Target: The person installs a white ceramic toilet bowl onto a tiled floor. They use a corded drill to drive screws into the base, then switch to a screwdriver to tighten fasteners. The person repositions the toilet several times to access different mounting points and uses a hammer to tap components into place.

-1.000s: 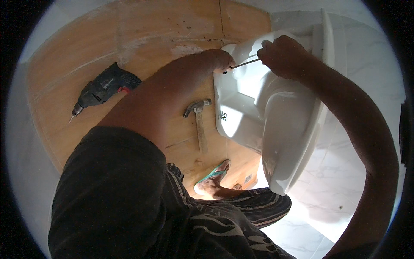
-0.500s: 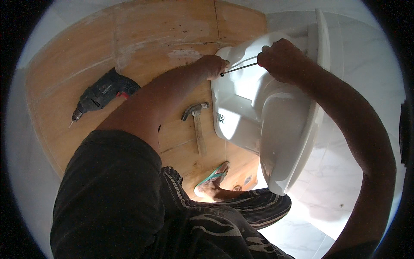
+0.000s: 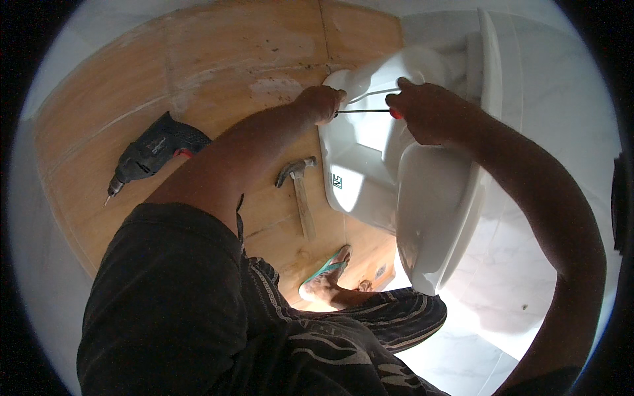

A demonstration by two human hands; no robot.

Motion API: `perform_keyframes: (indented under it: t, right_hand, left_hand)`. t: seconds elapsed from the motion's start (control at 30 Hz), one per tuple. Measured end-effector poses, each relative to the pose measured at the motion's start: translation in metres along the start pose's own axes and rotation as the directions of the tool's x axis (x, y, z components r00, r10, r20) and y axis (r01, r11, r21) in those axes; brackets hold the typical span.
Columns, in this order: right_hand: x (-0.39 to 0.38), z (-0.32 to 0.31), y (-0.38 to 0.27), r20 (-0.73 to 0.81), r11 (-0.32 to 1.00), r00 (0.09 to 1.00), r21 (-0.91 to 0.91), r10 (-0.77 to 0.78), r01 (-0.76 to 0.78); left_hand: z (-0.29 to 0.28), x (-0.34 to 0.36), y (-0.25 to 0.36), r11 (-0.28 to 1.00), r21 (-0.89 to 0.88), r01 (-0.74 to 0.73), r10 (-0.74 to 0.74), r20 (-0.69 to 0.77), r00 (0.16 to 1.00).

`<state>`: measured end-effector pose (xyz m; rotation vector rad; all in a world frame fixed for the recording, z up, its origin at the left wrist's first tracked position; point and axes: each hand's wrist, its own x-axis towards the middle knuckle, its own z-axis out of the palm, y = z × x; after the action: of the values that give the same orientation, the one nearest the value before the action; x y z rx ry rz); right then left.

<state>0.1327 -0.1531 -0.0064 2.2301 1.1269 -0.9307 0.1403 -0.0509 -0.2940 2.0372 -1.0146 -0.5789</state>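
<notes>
My right hand (image 3: 422, 112) is closed around the red handle of a screwdriver (image 3: 363, 111), its thin metal shaft lying nearly level across the picture. The shaft's tip ends at my left hand (image 3: 322, 103), whose fingers are bent together at the foot edge of a white ceramic toilet bowl (image 3: 436, 191). A small dark piece shows at the tip, but what my left fingers pinch is hidden. Both hands are over the side of the bowl's base, which sits against the tan floor.
On the tan tiled floor (image 3: 218, 39) a claw hammer (image 3: 300, 195) lies between my left arm and the bowl. A dark power drill (image 3: 155, 148) with a bit rests farther left. A sandalled foot (image 3: 327, 277) is near the bowl. Pale marbled tiles (image 3: 515, 264) are at the right.
My right hand has come slightly down and turned, so the screwdriver has gone from slanted to nearly level. My left hand stays by its tip. The whole view has shifted a little.
</notes>
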Motion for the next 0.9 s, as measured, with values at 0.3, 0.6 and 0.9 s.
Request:
perform_keyframes:
  t: [0.3, 0.6, 0.9]
  right_hand:
    - [0.04, -0.027, -0.005, 0.566, 0.581, 0.636, 0.307, 0.525, -0.754]
    - [0.018, -0.002, 0.017, 0.121, 0.979, 0.974, 0.045, 0.191, -0.197]
    - [0.01, -0.009, 0.013, 0.29, 0.985, 0.942, -0.085, 0.166, -0.148]
  left_hand:
    - [0.005, -0.008, 0.0, 1.0, 0.022, -0.021, 0.022, -0.028, 0.999]
    - [0.01, -0.008, -0.006, 0.999, -0.017, 0.027, -0.028, -0.055, 0.998]
    - [0.002, -0.01, -0.007, 0.979, -0.195, -0.058, 0.061, 0.01, 0.998]
